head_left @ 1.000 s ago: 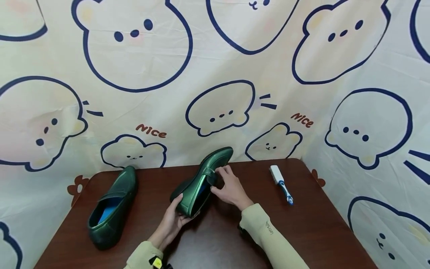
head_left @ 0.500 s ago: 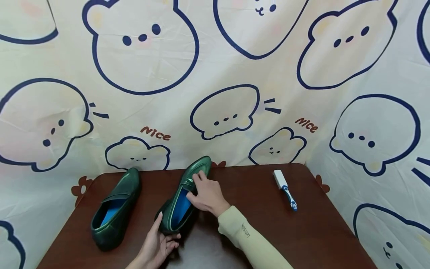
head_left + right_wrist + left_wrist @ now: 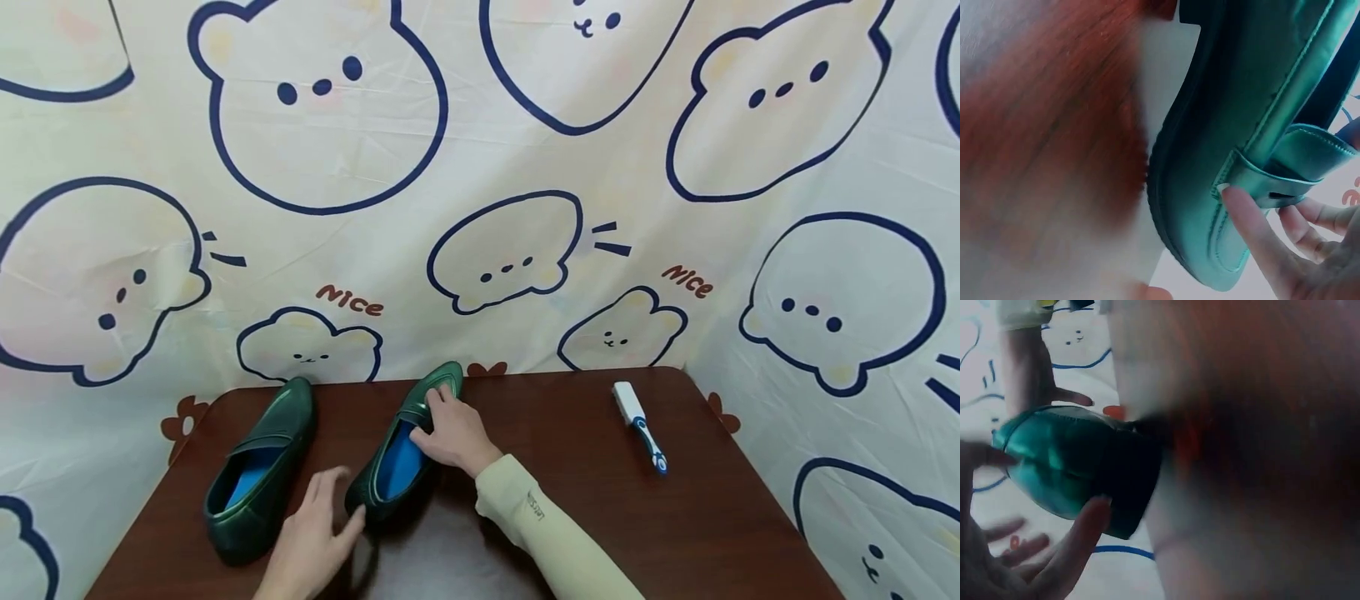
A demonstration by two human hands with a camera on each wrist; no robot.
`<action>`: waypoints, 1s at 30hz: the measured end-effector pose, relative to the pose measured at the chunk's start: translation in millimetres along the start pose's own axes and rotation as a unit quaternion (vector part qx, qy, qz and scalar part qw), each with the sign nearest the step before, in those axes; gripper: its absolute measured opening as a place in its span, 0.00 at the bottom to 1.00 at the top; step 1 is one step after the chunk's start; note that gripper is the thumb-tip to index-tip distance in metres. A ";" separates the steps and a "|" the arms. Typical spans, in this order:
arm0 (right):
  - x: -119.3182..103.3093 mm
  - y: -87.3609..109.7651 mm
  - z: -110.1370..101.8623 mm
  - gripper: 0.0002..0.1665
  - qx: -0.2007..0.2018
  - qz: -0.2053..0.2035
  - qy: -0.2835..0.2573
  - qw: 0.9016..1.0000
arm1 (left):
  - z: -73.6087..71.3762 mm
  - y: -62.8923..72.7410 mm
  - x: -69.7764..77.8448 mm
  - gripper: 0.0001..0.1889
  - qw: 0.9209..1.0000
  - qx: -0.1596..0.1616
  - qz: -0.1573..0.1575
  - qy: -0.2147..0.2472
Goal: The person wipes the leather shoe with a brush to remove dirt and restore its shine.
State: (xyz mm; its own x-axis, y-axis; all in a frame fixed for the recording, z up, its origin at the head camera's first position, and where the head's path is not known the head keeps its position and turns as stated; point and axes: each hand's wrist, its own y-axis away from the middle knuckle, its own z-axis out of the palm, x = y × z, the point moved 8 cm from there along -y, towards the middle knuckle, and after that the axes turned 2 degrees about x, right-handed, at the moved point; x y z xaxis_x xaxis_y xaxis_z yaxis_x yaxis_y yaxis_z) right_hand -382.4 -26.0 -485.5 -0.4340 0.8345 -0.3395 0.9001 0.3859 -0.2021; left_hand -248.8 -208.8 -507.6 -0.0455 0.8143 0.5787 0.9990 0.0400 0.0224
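A shiny green loafer (image 3: 397,467) with a blue insole lies at the middle of the table, toe toward the wall. My right hand (image 3: 453,437) grips its upper at the strap, thumb at the opening and fingers across the front. The right wrist view shows fingertips (image 3: 1238,200) on the stitched strap (image 3: 1272,181). Behind the heel, my left hand (image 3: 311,533) has spread, relaxed fingers, its thumb right at the heel (image 3: 1066,462). The matching green loafer (image 3: 262,467) stands on the left, close to my left hand.
A white brush (image 3: 639,427) with a blue-and-white handle lies at the right of the brown table (image 3: 570,483). A cartoon-printed cloth (image 3: 510,150) hangs behind the table's back edge and along both sides.
The middle loafer has come down from a raised tilt, moving left onto the table. My left hand has let go of its heel and shifted left. My right hand has kept to the strap.
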 end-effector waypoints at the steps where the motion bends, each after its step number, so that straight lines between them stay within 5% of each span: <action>1: 1.4 0.9 1.3 0.36 0.000 0.005 -0.002 1.000 | -2.3 -0.4 7.3 0.36 0.999 0.018 0.033 -0.033; 5: 5.8 5.6 10.9 0.33 -0.004 0.022 -0.011 1.000 | 1.2 -1.7 22.8 0.58 0.982 0.072 0.116 -0.129; 11: -1.3 8.8 20.5 0.30 0.002 0.004 -0.061 0.998 | 5.4 -2.0 21.7 0.51 0.963 0.142 0.150 -0.173; 20: -19.4 1.8 17.3 0.26 0.032 -0.016 -0.111 0.993 | -8.3 2.5 23.8 0.36 0.961 0.178 0.178 -0.114; 30: -66.7 -18.0 26.4 0.25 0.027 -0.057 -0.062 0.996 | -33.9 11.9 3.6 0.38 0.966 0.195 0.140 -0.095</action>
State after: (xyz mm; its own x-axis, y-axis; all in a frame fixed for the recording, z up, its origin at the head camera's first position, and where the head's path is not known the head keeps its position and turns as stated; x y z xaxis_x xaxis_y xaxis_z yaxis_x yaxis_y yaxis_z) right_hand -370.6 -99.0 -483.5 -0.5374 0.7300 -0.4223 0.8430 0.4503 -0.2943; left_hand -236.9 -225.1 -477.7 0.1894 0.9149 0.3565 0.8960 -0.0125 -0.4439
